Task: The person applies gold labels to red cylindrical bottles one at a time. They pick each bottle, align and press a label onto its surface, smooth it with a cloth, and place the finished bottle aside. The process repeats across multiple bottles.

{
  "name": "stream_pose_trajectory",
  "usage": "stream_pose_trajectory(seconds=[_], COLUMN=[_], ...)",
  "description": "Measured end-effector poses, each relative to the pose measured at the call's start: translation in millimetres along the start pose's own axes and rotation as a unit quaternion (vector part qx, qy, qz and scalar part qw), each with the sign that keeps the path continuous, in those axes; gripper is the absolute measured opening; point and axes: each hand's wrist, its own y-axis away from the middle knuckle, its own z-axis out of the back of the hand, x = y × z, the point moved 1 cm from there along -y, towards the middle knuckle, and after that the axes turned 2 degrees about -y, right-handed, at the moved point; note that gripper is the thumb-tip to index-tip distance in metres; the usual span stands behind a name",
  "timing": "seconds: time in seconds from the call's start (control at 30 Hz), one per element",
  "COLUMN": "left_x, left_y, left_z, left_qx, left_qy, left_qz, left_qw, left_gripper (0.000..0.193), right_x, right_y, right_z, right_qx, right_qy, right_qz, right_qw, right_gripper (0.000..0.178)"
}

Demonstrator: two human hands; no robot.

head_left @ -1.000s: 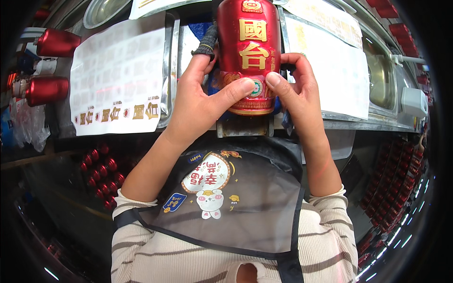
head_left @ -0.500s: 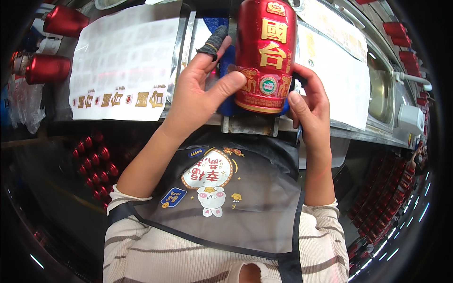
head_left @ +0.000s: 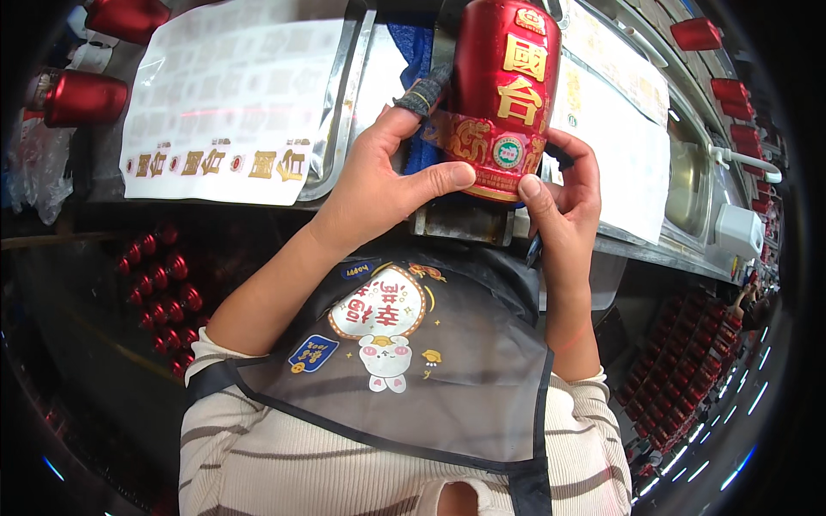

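Note:
A glossy red bottle (head_left: 508, 95) with raised gold characters and a green-and-white round mark lies with its base toward me. A decorated band (head_left: 475, 138) with gold figures runs round its lower part, and its left end seems to stick out past the bottle's edge. My left hand (head_left: 379, 168) has its thumb on the base and a dark-wrapped index finger along the left side. At the lower right, my right hand (head_left: 564, 193) grips the bottle, thumb in front and fingers partly hidden. A slim dark tool (head_left: 534, 250) shows below the right palm.
A white decal sheet (head_left: 224, 103) with gold characters lies left on a metal tray, another sheet (head_left: 624, 155) right. Blue cloth (head_left: 420, 142) and a metal support (head_left: 460, 225) sit beneath the bottle. A sink (head_left: 688, 185) is at right; more red bottles (head_left: 86, 97) stand left.
The bottle and both hands have shifted slightly right. My left index finger has come down against the bottle's side, and the left thumb has slid lower toward the base.

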Motion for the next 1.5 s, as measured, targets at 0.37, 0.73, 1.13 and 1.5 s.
stream_pose_trajectory(seconds=[0.37, 0.73, 1.13, 1.5], left_x=[-3.2, 2.4, -10.8, -16.0], left_y=[-1.0, -1.9, -3.8, -4.9], left_z=[7.3, 0.7, -5.3, -11.0], left_qx=[0.004, -0.001, 0.007, 0.003], left_qy=[0.092, -0.029, -0.026, 0.002], left_qz=[0.030, 0.002, -0.016, -0.009], left_qw=[0.995, 1.000, 1.000, 1.000], left_gripper=[0.064, 0.059, 0.067, 0.070], right_x=[-11.1, -4.2, -5.8, -7.1], right_y=[-0.6, 1.5, 3.6, -0.7], right_z=[15.0, -6.2, 6.8, 5.3], right_qx=[0.015, -0.009, 0.022, -0.007], right_qy=[-0.009, 0.002, -0.066, -0.084], right_qz=[-0.025, 0.015, -0.017, -0.021], right_qw=[1.000, 1.000, 0.997, 0.996], right_gripper=[0.056, 0.057, 0.047, 0.057])
